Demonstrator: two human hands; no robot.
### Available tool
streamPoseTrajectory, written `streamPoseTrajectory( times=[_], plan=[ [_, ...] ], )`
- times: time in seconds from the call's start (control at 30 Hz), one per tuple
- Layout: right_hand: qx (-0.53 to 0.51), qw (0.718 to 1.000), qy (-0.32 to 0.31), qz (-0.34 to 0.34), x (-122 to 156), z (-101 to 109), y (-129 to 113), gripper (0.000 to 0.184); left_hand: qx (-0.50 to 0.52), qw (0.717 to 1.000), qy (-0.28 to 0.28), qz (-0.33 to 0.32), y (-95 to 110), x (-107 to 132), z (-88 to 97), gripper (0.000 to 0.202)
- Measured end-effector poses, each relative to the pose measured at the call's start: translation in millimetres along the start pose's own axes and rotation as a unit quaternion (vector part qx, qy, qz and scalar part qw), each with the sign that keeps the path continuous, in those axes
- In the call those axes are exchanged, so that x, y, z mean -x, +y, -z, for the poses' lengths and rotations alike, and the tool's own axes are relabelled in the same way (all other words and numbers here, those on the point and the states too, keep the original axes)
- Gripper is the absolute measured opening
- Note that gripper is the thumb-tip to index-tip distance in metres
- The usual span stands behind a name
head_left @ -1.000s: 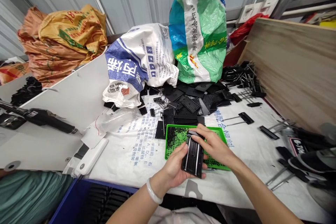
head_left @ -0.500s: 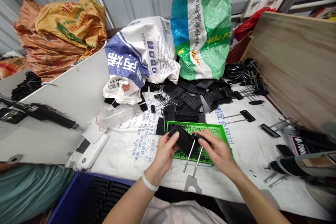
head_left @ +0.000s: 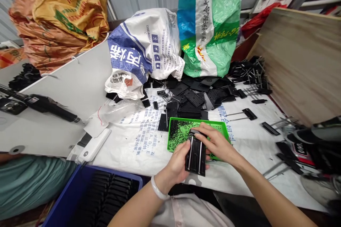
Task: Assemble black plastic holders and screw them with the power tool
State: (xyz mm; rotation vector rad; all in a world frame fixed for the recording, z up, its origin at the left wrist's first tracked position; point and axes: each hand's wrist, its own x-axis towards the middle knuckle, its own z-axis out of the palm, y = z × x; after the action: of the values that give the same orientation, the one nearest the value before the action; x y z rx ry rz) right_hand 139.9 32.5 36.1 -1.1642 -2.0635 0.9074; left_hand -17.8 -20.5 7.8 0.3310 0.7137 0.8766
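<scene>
Head: left hand [head_left: 176,166], right hand [head_left: 217,144] clasp plate [head_left: 196,155] over blue-lettered sheet [head_left: 145,138]

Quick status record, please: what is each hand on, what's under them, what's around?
left hand: holds the black plate from its left side
right hand: fingers closed over the plate's top end
plate: two metal rods lie along its length
under: near edge of the green tray
lower left: blue bin with black parts
behind tray: pile of black parts
back: white bag, green bag
</scene>
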Motion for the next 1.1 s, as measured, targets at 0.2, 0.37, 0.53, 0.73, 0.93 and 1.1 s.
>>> streamPoseTrajectory(
  times=[0.2, 0.37, 0.53, 0.73, 0.93, 1.1],
  plan=[
    [0.021, 1.0, 0.016, 0.011, 12, -1, 15, 0.033, -0.05, 0.999, 0.01, -0.018, -9, -2, -3.2, 0.048],
    [0.03, 0.999, 0.044, 0.011, 23, 0, 21, 0.03, -0.102, 0.994, 0.016, -0.028, -13, -4, -10.1, 0.055],
    [0.002, 0.996, 0.079, 0.034, 33, -2, 20, 0.029, -0.13, 0.991, 0.01, -0.036, -15, -6, -14.7, 0.057],
    [0.003, 0.995, 0.092, 0.046, 36, -2, 23, 0.028, -0.136, 0.99, 0.013, -0.019, -17, -9, -15.8, 0.056],
    [-0.023, 0.995, 0.089, 0.045, 39, -5, 30, 0.028, -0.128, 0.992, -0.017, -0.011, -18, -12, -11.0, 0.052],
    [-0.027, 0.995, 0.092, -0.02, 36, -11, 30, 0.029, -0.179, 0.983, 0.0, -0.048, -22, -13, -7.6, 0.049]
  ],
)
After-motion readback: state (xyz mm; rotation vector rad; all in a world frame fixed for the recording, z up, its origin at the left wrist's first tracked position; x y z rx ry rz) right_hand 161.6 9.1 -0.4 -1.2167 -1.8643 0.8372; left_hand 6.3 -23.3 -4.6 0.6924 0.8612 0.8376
